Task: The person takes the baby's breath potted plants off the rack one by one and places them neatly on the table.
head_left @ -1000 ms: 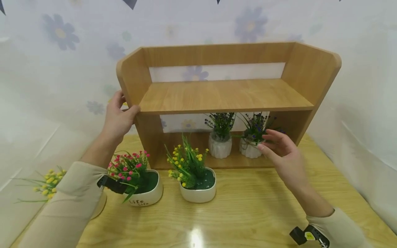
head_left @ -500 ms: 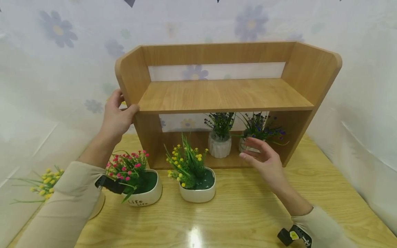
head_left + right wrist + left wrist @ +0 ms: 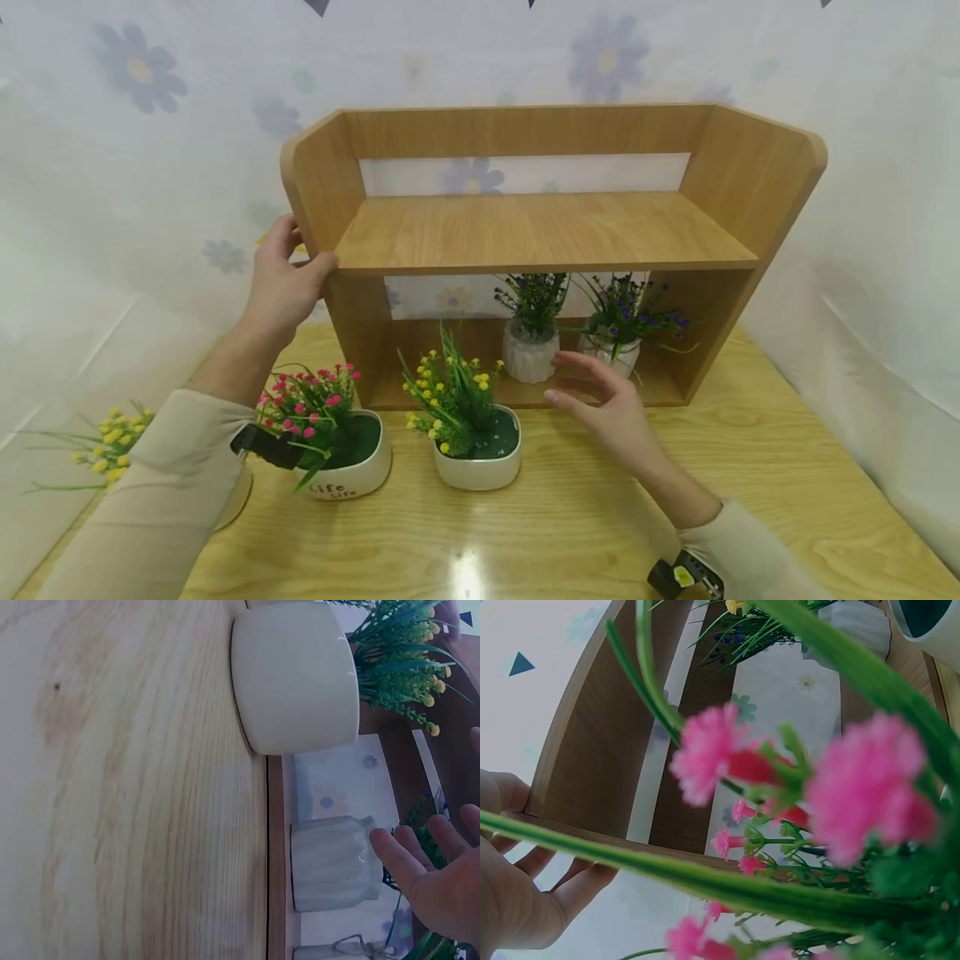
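My left hand (image 3: 283, 283) grips the left side panel of a two-tier wooden desk shelf (image 3: 547, 229), thumb at the front edge and fingers outside. In front of the lower tier, my right hand (image 3: 603, 408) hovers with relaxed, spread fingers and holds nothing. It is nearest two white ribbed pots on that tier: the left potted plant (image 3: 531, 354) with dark purple flowers, and the right potted plant (image 3: 626, 354) with twine round it. The right wrist view also has the right hand (image 3: 442, 892) beside the left ribbed pot (image 3: 337, 862).
On the table (image 3: 570, 533) before the shelf stand a yellow-flowered plant (image 3: 480, 471) and a pink-flowered plant (image 3: 360, 475) in white pots. Another yellow-flowered plant (image 3: 112, 437) is partly hidden behind the left sleeve. Pink flowers (image 3: 870, 787) cover much of the left wrist view.
My right hand has moved left and slightly down, from the right potted plant towards the left one, uncovering the right pot. The left hand keeps its grip on the shelf.
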Action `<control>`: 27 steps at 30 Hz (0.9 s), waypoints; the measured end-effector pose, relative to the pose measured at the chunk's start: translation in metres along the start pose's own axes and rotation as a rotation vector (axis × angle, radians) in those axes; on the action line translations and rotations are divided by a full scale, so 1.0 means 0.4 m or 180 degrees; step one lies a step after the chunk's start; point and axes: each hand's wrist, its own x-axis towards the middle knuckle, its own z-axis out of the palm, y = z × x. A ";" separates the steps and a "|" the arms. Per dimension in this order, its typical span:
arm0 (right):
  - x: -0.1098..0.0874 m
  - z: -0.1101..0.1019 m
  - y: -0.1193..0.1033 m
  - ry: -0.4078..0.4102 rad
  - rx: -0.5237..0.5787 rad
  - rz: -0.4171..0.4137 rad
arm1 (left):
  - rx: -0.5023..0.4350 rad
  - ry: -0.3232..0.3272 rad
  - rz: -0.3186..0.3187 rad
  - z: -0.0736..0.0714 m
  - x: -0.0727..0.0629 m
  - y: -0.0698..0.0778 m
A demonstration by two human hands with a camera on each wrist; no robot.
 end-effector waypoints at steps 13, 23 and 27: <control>0.016 0.024 0.031 -0.0118 0.0015 0.0013 | -0.0057 -0.0044 0.0009 -0.001 -0.001 0.002; 0.054 0.014 0.071 0.0142 0.0061 0.0415 | -0.0100 -0.0050 -0.0018 -0.001 -0.001 -0.002; 0.068 0.011 0.081 0.0232 -0.0107 0.0506 | -0.0083 -0.0050 -0.0030 0.000 0.002 -0.001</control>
